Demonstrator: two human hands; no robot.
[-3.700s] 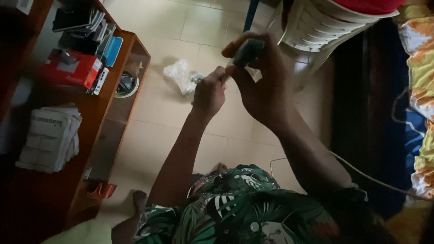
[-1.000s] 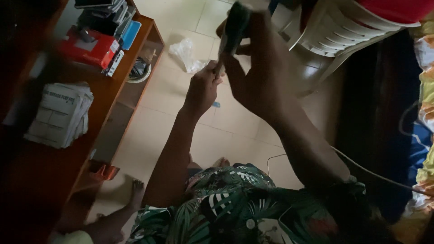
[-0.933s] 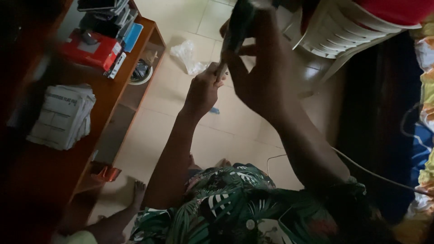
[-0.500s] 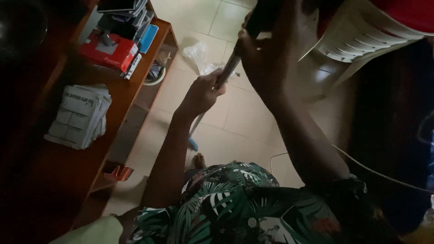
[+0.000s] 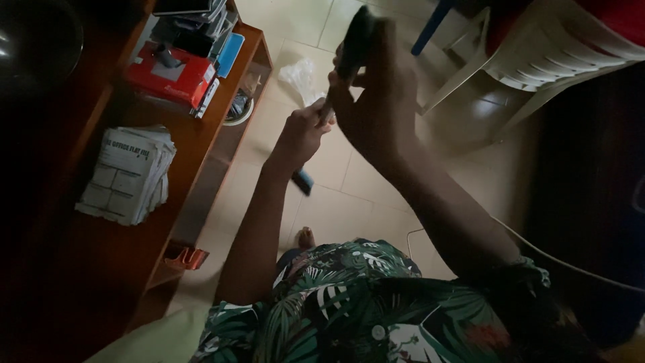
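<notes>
Work in hand: a dark handheld device (image 5: 354, 40) is held raised in front of the chest and is being worked on at its lower end with a slim tool (image 5: 325, 111)
Right hand: the right hand (image 5: 376, 94) is wrapped around the device, fingers closed on its body, with the device upright and slightly tilted
Left hand: the left hand (image 5: 302, 131) is pinched shut on the slim tool, whose tip is pressed against the bottom of the device; a blue-ended handle (image 5: 303, 181) is seen below the fist
Hands together: both are brought close, just touching at the device's lower edge
Progress: judged as mid-way; the device is not seen opened or parted, so the probing or prying seems unfinished
Left to do: whether anything has come loose cannot be told, the contact being dark and small
Surroundings: a wooden desk (image 5: 201, 134) with a red box (image 5: 168, 70) and a stack of papers (image 5: 127, 175) at the left; a white plastic chair (image 5: 537, 60) on the tiled floor (image 5: 349, 202)
</notes>
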